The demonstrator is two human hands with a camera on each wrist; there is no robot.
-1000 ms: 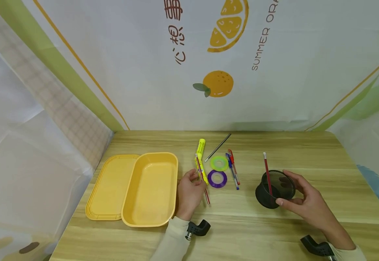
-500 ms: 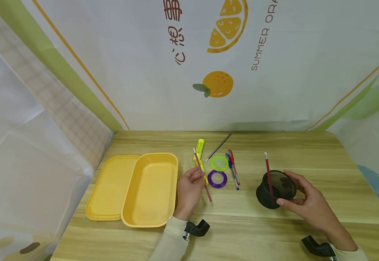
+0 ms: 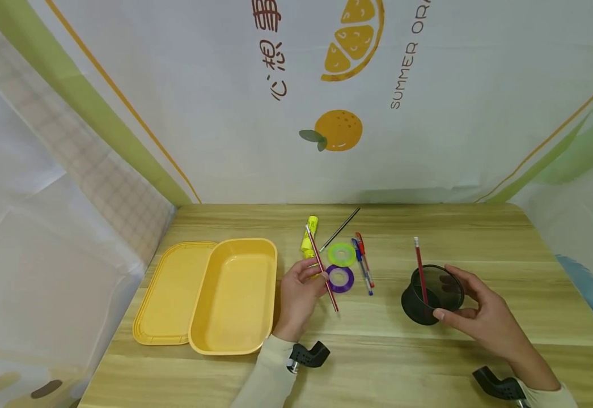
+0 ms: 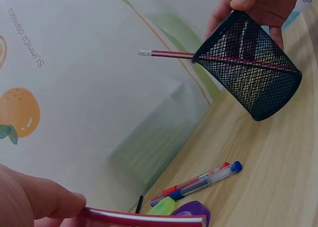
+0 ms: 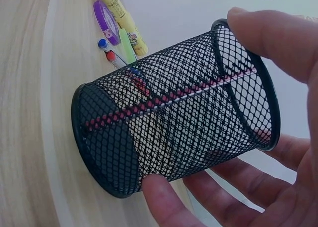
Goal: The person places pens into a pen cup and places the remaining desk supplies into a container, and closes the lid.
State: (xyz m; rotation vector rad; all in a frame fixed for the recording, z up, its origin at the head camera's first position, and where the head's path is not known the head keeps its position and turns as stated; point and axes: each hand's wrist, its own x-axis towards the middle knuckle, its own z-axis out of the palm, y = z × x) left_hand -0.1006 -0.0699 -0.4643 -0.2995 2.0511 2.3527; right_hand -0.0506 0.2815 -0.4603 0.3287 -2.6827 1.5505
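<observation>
My left hand pinches a red striped pencil between thumb and fingers, a white eraser at its far end. In the left wrist view the pencil juts out from the fingertips. My right hand grips a black mesh pen cup near its rim, thumb on one side and fingers around the other. Another red pencil stands leaning inside the cup, eraser end up. The right wrist view shows it through the mesh cup. Whether the cup's base touches the table, I cannot tell.
Beyond my left hand lie yellow tubes, a dark pencil, a green tape roll and a purple tape roll. Blue and red pens lie beside them. A yellow box and lid stand left.
My left hand has lifted slightly and shifted right with the pencil, whose near end has swung right. The right hand and pen cup have hardly moved.
</observation>
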